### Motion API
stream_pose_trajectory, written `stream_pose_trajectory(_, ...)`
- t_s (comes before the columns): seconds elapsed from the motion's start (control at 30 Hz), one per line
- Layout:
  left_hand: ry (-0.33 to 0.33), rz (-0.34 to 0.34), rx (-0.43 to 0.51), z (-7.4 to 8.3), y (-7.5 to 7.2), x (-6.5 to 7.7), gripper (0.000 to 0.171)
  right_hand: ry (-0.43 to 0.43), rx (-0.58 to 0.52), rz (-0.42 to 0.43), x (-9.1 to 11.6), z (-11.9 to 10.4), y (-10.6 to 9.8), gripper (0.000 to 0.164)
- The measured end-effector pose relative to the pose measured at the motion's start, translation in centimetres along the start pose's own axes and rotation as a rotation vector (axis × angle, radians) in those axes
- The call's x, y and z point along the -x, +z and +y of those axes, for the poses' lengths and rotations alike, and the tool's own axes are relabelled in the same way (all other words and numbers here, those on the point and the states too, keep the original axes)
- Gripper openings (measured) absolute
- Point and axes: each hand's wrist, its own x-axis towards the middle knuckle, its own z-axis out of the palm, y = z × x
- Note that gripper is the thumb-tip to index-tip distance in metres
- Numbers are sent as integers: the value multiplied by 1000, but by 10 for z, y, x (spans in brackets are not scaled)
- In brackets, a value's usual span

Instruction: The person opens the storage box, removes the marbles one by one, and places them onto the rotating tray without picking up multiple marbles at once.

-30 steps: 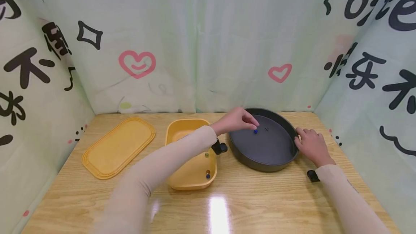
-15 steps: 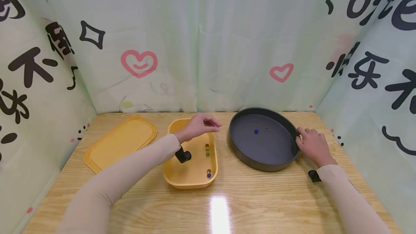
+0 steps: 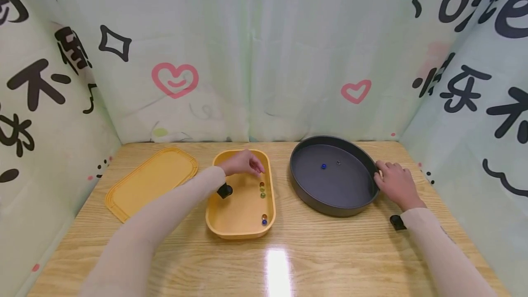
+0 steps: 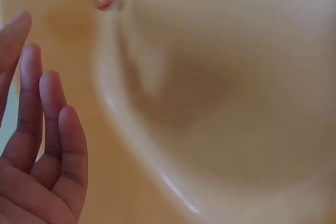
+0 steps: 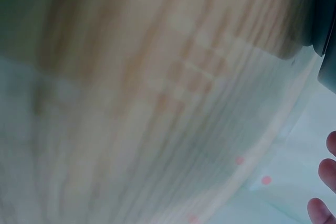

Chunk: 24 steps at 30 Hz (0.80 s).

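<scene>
In yellow tray (image 3: 233, 219), glassy marbles (image 3: 262, 195) sit along R wall; L hand (image 3: 241, 162) is over far end, loosely spread, nothing visibly held. R hand (image 3: 395, 183) is at dark pan (image 3: 330, 189) rim, can't tell if pinching. Marbles prob. light, hard, slick: best hold = fingertip pinch across middle.

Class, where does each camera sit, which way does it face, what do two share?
Head: worn there, facing forward and down at yellow tray and dark pan; left hand, right hand show.
Left wrist: worn there, facing the tray; left fingers show.
Right wrist: worn there, facing the table; right fingers show.
Head and left wrist share the tray.
</scene>
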Motion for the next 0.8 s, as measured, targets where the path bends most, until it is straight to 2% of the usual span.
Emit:
stream_pose_trajectory(0.07,-3,-35,-56,-3,1,-3,16,0,-1,-4,0,-1,-1,23)
stream_pose_trajectory(0.17,-1,-84,-93,-4,4,-8,17,-1,-2,-3,0,0,-1,21)
stream_pose_trajectory(0.3,-1,-131,-122,-9,8,-15,16,-8,-2,4,0,-1,-1,20)
stream_pose_trajectory(0.4,-18,-154,-107,-13,12,-20,16,-7,-5,4,1,-1,-1,20)
stream_pose_trajectory(0.53,-19,-165,-79,-17,16,-24,15,-3,-6,-1,1,-1,-1,21)
stream_pose_trajectory(0.8,-6,-148,-111,-24,21,-27,14,-4,-8,-3,1,-1,-2,20)
